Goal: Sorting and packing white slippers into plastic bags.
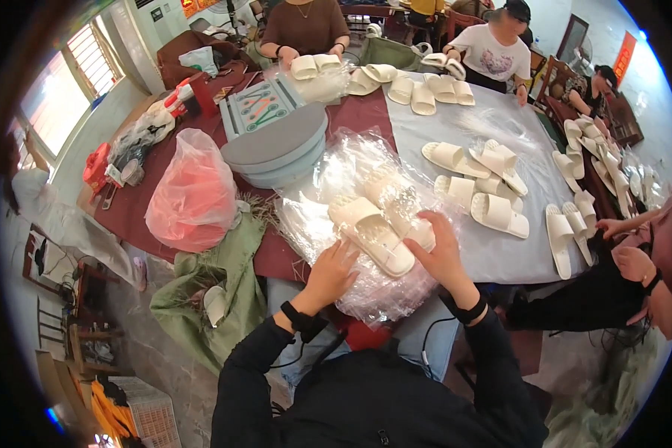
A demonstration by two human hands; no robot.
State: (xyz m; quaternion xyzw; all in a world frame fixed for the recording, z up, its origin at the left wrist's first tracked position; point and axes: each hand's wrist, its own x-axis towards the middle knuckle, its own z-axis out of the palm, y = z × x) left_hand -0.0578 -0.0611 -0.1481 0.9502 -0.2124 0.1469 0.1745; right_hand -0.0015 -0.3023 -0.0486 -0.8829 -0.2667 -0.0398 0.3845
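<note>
Slippers: a cream pair (381, 224) in clear plastic, atop a heap of bags (336, 187) at the table's near edge.
Left hand (332, 272): fingers spread flat, pressing the pair's near end, gripping nothing.
Right hand (442, 250): open, fingers curled over the pair's right side.
Around: loose slippers (474, 183) on grey cloth (500, 254); red bag (193, 190) left.

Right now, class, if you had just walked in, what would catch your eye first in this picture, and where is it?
First, the cream slippers on a crinkled stack of clear plastic bags at the table's near edge, with the left hand and right hand resting on them. Next, the bulging red plastic bag at left, and more loose slippers across the grey tablecloth.
</note>
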